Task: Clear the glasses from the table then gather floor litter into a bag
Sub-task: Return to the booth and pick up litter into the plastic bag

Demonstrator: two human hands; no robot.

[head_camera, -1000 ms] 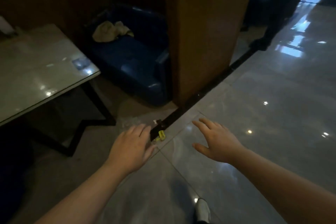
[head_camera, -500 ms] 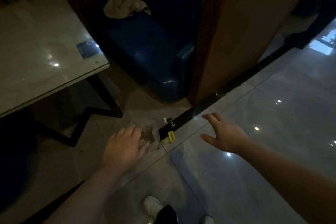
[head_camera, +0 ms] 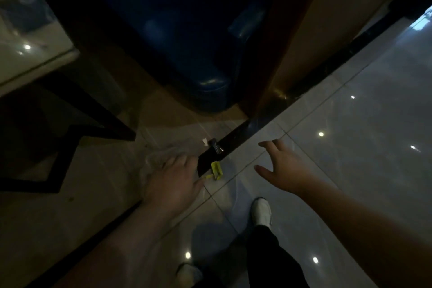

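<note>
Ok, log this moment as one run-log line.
phase: floor litter | left hand: over clear bag | right hand: open, empty | yellow litter: on floor

Your left hand [head_camera: 174, 182] lies over the plastic bag [head_camera: 155, 159] on the floor [head_camera: 350, 135], the wrapper [head_camera: 216, 168] just right of it. Your right hand [head_camera: 284, 168] hovers farther right. The table [head_camera: 30, 54] stands far left, the seat [head_camera: 187, 42] beyond.

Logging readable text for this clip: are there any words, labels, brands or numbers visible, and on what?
None can be read.
Dark sticker on the pale glossy table top: blurred, unreadable.
Small yellow litter piece on the floor: no print discernible.
Small white scrap: too small to tell.
</note>
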